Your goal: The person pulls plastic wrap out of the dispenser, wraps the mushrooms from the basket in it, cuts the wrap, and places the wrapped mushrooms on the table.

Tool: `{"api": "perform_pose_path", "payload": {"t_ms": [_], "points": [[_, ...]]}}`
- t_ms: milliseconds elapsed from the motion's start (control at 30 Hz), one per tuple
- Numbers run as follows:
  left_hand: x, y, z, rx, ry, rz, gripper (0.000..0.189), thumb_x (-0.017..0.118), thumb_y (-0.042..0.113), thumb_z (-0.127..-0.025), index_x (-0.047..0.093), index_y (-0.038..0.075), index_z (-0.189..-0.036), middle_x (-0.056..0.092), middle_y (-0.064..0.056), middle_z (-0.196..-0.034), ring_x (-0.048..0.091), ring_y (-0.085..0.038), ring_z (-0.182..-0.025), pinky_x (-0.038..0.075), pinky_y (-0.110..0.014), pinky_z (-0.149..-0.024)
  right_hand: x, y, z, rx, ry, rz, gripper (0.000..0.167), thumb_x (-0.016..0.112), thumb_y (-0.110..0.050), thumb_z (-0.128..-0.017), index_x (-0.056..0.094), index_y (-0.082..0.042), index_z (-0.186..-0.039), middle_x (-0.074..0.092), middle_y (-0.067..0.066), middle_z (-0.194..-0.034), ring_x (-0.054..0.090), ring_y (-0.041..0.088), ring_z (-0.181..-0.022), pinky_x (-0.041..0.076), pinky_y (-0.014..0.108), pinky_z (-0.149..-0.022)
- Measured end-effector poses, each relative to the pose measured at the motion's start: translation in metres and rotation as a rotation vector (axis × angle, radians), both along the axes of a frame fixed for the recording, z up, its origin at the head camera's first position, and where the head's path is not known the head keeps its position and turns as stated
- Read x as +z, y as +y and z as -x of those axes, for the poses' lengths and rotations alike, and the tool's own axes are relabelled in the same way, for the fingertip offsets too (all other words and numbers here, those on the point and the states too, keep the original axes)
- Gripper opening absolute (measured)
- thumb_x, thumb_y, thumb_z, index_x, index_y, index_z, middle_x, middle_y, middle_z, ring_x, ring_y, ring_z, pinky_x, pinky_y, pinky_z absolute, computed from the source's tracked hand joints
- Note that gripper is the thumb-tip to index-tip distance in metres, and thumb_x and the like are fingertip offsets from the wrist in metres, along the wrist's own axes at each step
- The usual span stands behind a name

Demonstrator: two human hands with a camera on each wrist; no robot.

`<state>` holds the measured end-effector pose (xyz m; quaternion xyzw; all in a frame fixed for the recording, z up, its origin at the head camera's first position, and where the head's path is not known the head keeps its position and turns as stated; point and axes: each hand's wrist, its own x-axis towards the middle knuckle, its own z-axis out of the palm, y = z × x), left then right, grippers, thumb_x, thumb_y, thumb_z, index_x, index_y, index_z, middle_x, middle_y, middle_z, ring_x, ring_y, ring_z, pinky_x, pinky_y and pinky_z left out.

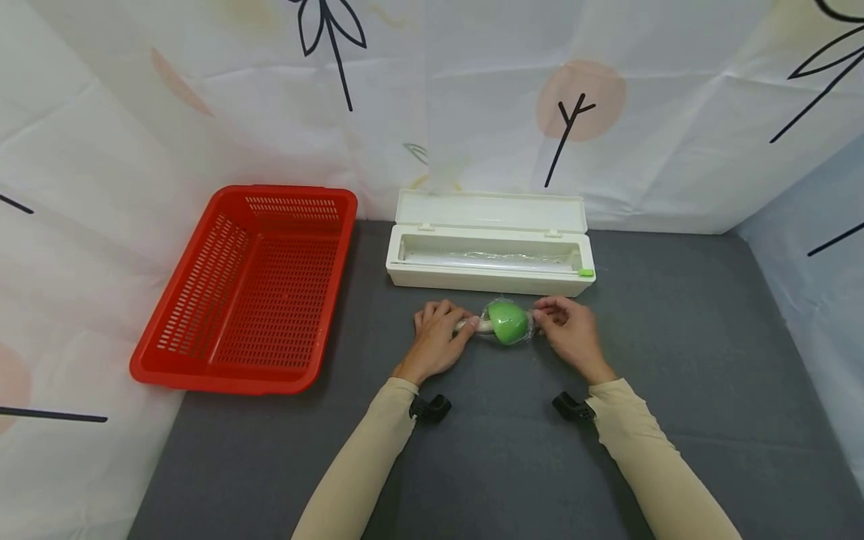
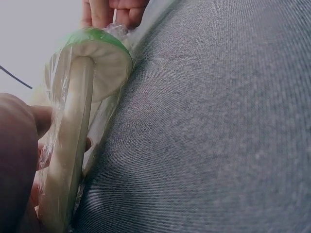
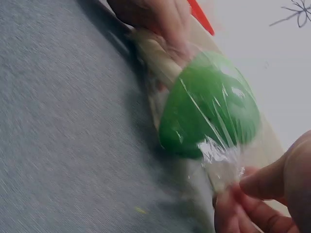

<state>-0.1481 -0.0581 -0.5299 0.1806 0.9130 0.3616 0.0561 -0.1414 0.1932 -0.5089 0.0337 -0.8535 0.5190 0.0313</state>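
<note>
A toy mushroom (image 1: 508,322) with a green cap and a long pale stem lies sideways just above the grey tabletop, wrapped in clear cling film (image 3: 218,158). My left hand (image 1: 439,337) grips the stem (image 2: 68,145), thumb on the near side and fingers behind it. Beyond the cap, my right hand (image 1: 570,330) pinches the gathered end of the film between thumb and fingers. In the right wrist view the film stretches in creases from the green cap (image 3: 209,107) to those fingertips. The left wrist view shows the cap's pale ribbed underside.
Just behind the hands stands a white cling film box (image 1: 489,281), its lid (image 1: 489,210) raised and a film roll (image 1: 489,260) inside. A red plastic basket (image 1: 327,322) sits at the left. Patterned white cloth (image 1: 472,97) hangs behind the grey table (image 1: 688,360).
</note>
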Motion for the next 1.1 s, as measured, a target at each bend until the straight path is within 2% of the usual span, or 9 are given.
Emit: {"api": "perform_pose_path", "payload": {"t_ms": [133,300,367,500,633,733,833,933,1100], "points": [[-0.001,0.000,0.000,-0.009,0.004,-0.011,0.044,0.039,0.042,-0.110,0.070,0.013,-0.124,0.059,-0.005,-0.113,0.042,-0.028,-0.118,0.026,-0.049,-0.099,0.002,-0.009,-0.005,0.085,-0.066,-0.018,0.030,0.047,-0.008,-0.108,0.065,0.009,-0.125,0.065,0.027,-0.123,0.062,0.031,-0.112,0.047,0.033,-0.095],[0.000,-0.002,0.000,-0.038,-0.005,-0.067,0.048,0.030,0.038,-0.112,0.070,0.014,-0.126,0.060,-0.005,-0.114,0.042,-0.027,-0.114,0.026,-0.050,-0.097,0.000,-0.026,-0.008,0.237,-0.149,0.046,0.054,0.026,-0.027,-0.113,0.032,0.008,-0.154,0.043,0.030,-0.150,0.033,0.045,-0.141,0.022,0.061,-0.115],[0.000,-0.004,-0.001,-0.060,-0.014,-0.089,0.044,0.034,0.035,-0.111,0.070,0.015,-0.126,0.061,-0.005,-0.115,0.042,-0.027,-0.113,0.027,-0.050,-0.096,-0.002,-0.032,-0.008,0.268,-0.148,0.046,0.057,0.032,-0.029,-0.112,0.023,0.004,-0.158,0.039,0.029,-0.152,0.030,0.046,-0.141,0.021,0.062,-0.113],[0.001,-0.006,-0.001,-0.127,0.006,-0.047,0.032,0.057,0.031,-0.100,0.069,0.016,-0.126,0.060,-0.003,-0.115,0.044,-0.026,-0.111,0.029,-0.051,-0.095,-0.004,-0.037,-0.005,0.297,-0.145,0.021,0.060,0.056,-0.024,-0.106,0.032,0.001,-0.155,0.045,0.026,-0.146,0.046,0.043,-0.129,0.038,0.058,-0.104],[0.002,0.001,-0.003,-0.158,0.149,0.153,0.035,0.074,0.035,-0.093,0.070,0.017,-0.122,0.058,-0.003,-0.111,0.048,-0.024,-0.106,0.032,-0.050,-0.094,-0.007,-0.038,-0.003,0.288,-0.127,-0.030,0.058,0.073,-0.019,-0.095,0.049,-0.002,-0.145,0.054,0.021,-0.138,0.059,0.035,-0.111,0.049,0.050,-0.090],[0.005,0.012,-0.005,-0.129,0.290,0.331,0.032,0.072,0.039,-0.095,0.070,0.016,-0.117,0.060,-0.004,-0.108,0.052,-0.024,-0.103,0.034,-0.050,-0.094,-0.008,-0.040,-0.002,0.269,-0.122,-0.036,0.053,0.075,-0.020,-0.094,0.053,-0.003,-0.140,0.057,0.019,-0.133,0.060,0.032,-0.105,0.050,0.047,-0.085],[0.008,0.024,-0.006,-0.088,0.363,0.454,0.029,0.067,0.037,-0.097,0.070,0.013,-0.112,0.064,-0.006,-0.105,0.057,-0.025,-0.101,0.037,-0.050,-0.094,-0.007,-0.042,-0.002,0.253,-0.131,-0.005,0.049,0.072,-0.021,-0.097,0.054,-0.003,-0.140,0.058,0.020,-0.129,0.060,0.033,-0.104,0.049,0.047,-0.085],[0.010,0.035,-0.006,-0.049,0.344,0.484,0.025,0.066,0.032,-0.091,0.071,0.012,-0.105,0.068,-0.005,-0.098,0.062,-0.024,-0.092,0.042,-0.044,-0.085,-0.005,-0.043,-0.003,0.243,-0.135,0.031,0.047,0.070,-0.019,-0.098,0.055,-0.002,-0.139,0.059,0.022,-0.129,0.060,0.034,-0.107,0.048,0.049,-0.088],[0.016,0.041,-0.005,-0.014,0.231,0.424,0.009,0.068,0.024,-0.080,0.069,0.016,-0.082,0.063,-0.002,-0.079,0.058,-0.021,-0.073,0.042,-0.037,-0.069,-0.002,-0.044,-0.003,0.249,-0.118,0.064,0.044,0.068,-0.014,-0.099,0.056,0.000,-0.138,0.060,0.021,-0.129,0.059,0.034,-0.106,0.047,0.048,-0.089]]}}
